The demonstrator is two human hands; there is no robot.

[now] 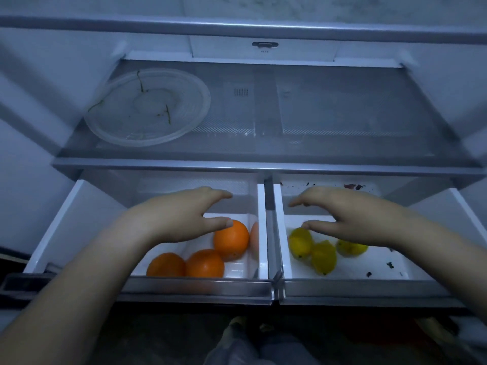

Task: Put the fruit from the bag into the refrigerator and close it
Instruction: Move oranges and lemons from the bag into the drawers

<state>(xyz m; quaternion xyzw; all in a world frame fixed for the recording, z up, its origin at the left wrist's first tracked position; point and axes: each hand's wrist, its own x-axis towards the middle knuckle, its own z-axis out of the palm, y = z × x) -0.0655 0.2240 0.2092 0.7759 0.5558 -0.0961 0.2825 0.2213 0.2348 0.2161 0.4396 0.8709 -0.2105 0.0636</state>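
Left hand: the left hand [181, 214] is flat, fingers straight, holding nothing.
Right hand: the right hand [353, 214] is likewise flat and holding nothing; the two hands are well apart.
Fruit, left: three round orange fruits [231, 239] lie under and just nearer than the left hand, in the pulled-out white plastic left drawer [203, 284].
Fruit, right: three yellow lemons [323, 256] lie below the right hand, in the white plastic right drawer [355, 285], among dark crumbs.
Surface beyond hands: a glass shelf [342, 114] carries a clear round plate [147, 106].
Room: dim; dark floor [158, 338] nearer than the wrists.
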